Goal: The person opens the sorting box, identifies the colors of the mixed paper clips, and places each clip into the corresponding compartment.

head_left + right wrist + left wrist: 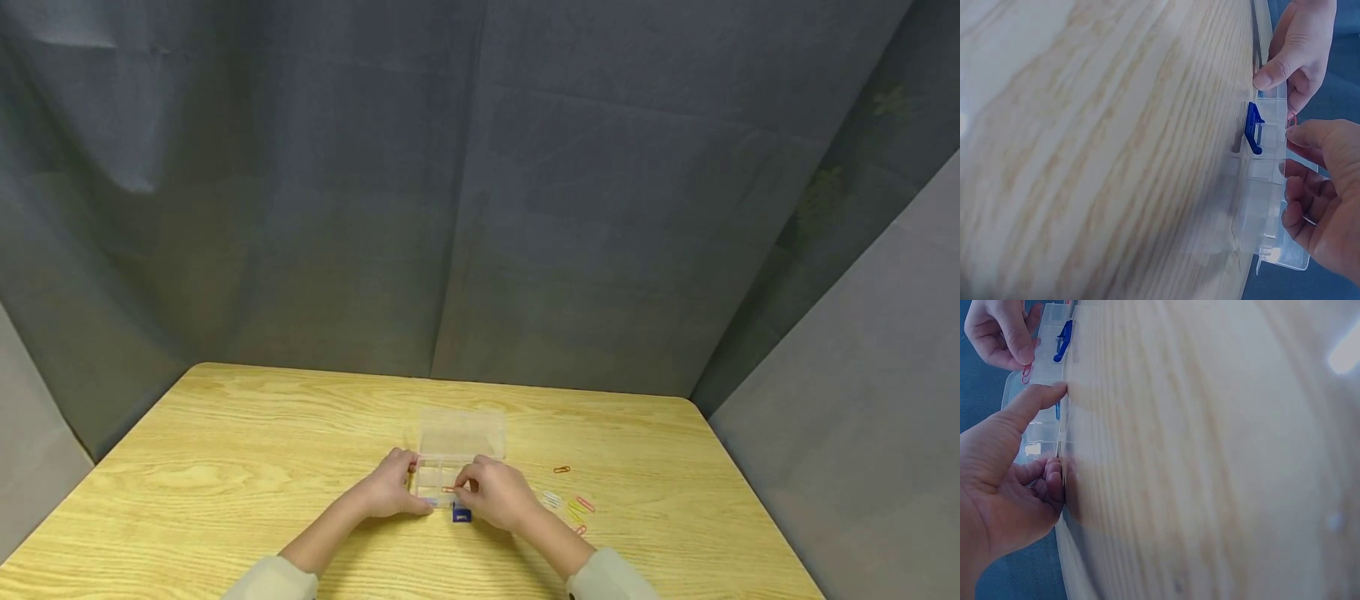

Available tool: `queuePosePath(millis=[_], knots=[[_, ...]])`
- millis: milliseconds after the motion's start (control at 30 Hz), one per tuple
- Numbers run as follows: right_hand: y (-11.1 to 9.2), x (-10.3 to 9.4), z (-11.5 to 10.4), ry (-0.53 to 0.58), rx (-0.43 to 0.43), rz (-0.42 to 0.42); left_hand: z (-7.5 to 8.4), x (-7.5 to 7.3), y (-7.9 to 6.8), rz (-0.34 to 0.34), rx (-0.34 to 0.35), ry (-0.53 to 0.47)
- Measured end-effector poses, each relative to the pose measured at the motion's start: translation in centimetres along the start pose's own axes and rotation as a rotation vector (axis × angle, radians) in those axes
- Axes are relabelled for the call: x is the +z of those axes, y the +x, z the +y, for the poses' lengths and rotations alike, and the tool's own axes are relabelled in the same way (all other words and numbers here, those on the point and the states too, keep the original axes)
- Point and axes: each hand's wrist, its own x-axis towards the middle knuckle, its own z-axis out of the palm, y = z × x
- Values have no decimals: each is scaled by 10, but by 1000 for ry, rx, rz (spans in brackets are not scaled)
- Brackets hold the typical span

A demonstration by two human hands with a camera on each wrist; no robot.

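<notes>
A clear plastic compartment box (430, 477) stands on the table, its transparent lid (462, 432) folded back on the far side. Its blue latch (1252, 128) hangs from the front wall. My left hand (390, 486) holds the box's left end, with the thumb at the front wall and the fingers round the side. Over the compartments, my right hand (497, 493) pinches a red paper clip (1026, 374) between thumb and fingertips. The clip is held above the box's open side. My right hand hides part of the box's right end in the head view.
Right of the box lie loose paper clips on the wooden table (300, 433): an orange one (562, 469), white ones (552, 499), yellow ones (576, 511), a pink one (586, 504) and a red one (581, 529). A dark grey curtain (465, 208) hangs behind the table.
</notes>
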Motion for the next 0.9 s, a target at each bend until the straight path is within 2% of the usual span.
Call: queuePosePath(millis=[400, 900], knots=[[-1, -4, -2, 17, 16, -26, 1, -1, 0, -5, 6, 0], [-7, -15, 13, -7, 67, 1, -2, 0, -1, -6, 7, -9]])
